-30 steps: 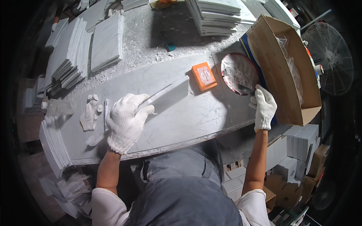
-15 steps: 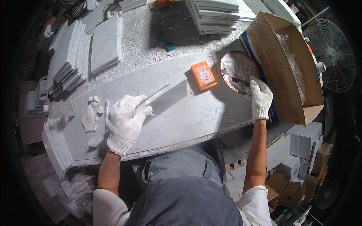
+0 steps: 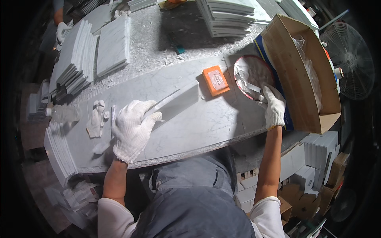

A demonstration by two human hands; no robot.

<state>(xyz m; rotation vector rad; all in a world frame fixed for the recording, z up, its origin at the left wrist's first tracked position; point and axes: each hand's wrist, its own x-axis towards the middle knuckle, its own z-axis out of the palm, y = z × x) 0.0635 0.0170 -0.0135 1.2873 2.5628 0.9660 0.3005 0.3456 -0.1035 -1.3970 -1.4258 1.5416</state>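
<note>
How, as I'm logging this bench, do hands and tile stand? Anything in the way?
Left hand: gripping tile, tilted. Right hand: holding scraper at tub. Possible obstacle: orange block near tile's far end.

No words or numbers are clear enough to read. The orange block [image 3: 218,91], a little up and right of the frame's middle, has a pale label [image 3: 216,80] with tiny, blurry marks.

Pink-labelled orange block [image 3: 216,81], grey tile [image 3: 180,102] left of the block, white-gloved left hand [image 3: 134,130] farther left, red-rimmed container [image 3: 235,77] right of the block, white-gloved right hand [image 3: 274,108] and brown box [image 3: 291,67] farther right
</note>
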